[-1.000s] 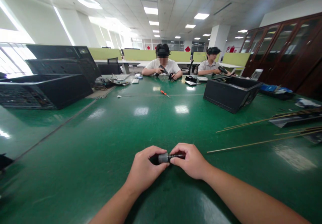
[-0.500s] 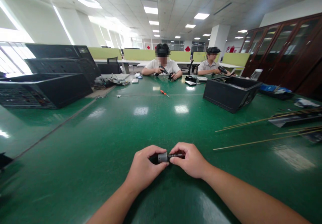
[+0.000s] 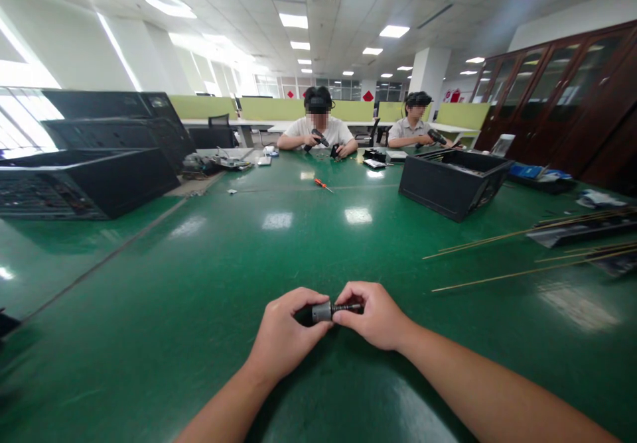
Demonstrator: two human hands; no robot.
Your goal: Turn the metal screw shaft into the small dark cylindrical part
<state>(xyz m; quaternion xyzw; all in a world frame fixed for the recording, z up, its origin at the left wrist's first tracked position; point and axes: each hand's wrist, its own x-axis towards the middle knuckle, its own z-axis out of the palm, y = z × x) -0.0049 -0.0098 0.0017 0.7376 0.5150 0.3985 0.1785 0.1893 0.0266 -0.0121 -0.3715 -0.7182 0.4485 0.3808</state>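
Just above the green table, near its front edge, my left hand grips a grey metal cylinder between thumb and fingers. A thin dark threaded shaft sticks out of the cylinder to the right. My right hand pinches around this shaft, with its fingertips close to the cylinder's end. The two hands almost touch. The left end of the cylinder lies in shadow inside my left hand.
An orange screwdriver lies further back. Black cases stand at the left and right. Thin brass-coloured rods reach in from the right. Two people sit across the table holding dark tools.
The whole view has shifted slightly, with the background a little further left. Both hands keep their hold, and my right hand has moved very slightly left.
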